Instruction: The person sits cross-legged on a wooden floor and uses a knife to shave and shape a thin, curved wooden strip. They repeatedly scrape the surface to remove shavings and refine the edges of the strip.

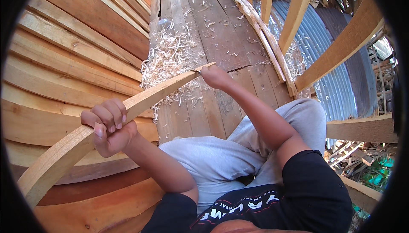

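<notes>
A long pale wooden strip [159, 89] runs slantwise from the lower left to the middle of the view, its near part bent by the lens. My left hand [111, 124] wraps around it on the left, fingers over the top and thumb beneath. My right hand [213, 78] is closed at the strip's far end, beside the wood. From its fist a small dark-bladed tool [196, 71] reaches onto the strip's edge; the handle is hidden in my fingers, and its exact kind cannot be made out.
Curled wood shavings [172, 56] lie heaped on the plank floor [228, 37] beyond the strip. A small grey cylinder [164, 23] stands among them. Overlapping boards [81, 62] form a wall at left. Upright timbers [298, 9], peeled poles [262, 28] and corrugated metal sheets [330, 80] are at right.
</notes>
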Available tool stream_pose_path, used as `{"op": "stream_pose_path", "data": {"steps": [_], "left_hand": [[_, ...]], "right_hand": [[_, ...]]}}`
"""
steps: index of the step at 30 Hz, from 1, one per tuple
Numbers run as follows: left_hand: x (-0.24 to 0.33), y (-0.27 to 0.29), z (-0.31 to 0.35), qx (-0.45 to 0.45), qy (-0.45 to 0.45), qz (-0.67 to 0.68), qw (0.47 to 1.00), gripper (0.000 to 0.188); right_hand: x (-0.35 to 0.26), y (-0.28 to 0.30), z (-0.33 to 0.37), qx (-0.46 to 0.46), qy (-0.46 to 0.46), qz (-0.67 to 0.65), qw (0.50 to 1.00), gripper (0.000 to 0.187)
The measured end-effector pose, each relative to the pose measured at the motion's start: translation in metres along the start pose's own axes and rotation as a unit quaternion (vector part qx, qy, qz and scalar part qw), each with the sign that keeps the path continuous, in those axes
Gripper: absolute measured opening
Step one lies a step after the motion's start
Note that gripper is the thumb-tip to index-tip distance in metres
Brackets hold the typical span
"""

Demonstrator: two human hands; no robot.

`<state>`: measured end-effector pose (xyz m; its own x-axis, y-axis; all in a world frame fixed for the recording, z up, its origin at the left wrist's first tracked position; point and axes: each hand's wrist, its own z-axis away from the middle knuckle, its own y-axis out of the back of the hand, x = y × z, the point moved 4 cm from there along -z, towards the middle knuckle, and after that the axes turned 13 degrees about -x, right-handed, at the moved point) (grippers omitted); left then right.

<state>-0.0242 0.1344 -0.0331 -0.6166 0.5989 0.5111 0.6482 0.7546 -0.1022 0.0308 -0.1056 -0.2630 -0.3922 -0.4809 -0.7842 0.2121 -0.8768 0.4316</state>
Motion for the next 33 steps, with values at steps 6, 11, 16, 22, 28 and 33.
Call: {"op": "stream_pose_path", "data": {"steps": [6,11,16,22,28,33], "left_hand": [[0.011,0.019,0.011,0.038,0.015,-0.023,0.999,0.026],[0.003,0.012,0.005,0.064,0.018,-0.019,0.998,0.028],[0.009,0.026,0.014,0.089,0.021,-0.032,0.995,0.028],[0.008,0.032,0.013,0.109,0.019,-0.036,0.993,0.029],[0.013,0.047,0.022,0.135,0.026,-0.022,0.990,0.029],[0.011,0.046,0.024,0.167,0.011,-0.042,0.985,0.028]], "right_hand": [[-0.044,-0.017,0.046,0.025,0.019,0.031,0.999,0.057],[0.040,-0.007,-0.017,0.058,-0.003,-0.012,0.998,0.057],[-0.005,-0.025,0.009,0.019,0.037,0.015,0.999,0.056],[0.015,-0.019,-0.015,0.041,0.014,0.007,0.999,0.056],[-0.009,-0.025,0.005,0.042,0.025,0.030,0.998,0.055],[-0.003,-0.021,0.003,0.083,0.031,0.064,0.994,0.054]]}}
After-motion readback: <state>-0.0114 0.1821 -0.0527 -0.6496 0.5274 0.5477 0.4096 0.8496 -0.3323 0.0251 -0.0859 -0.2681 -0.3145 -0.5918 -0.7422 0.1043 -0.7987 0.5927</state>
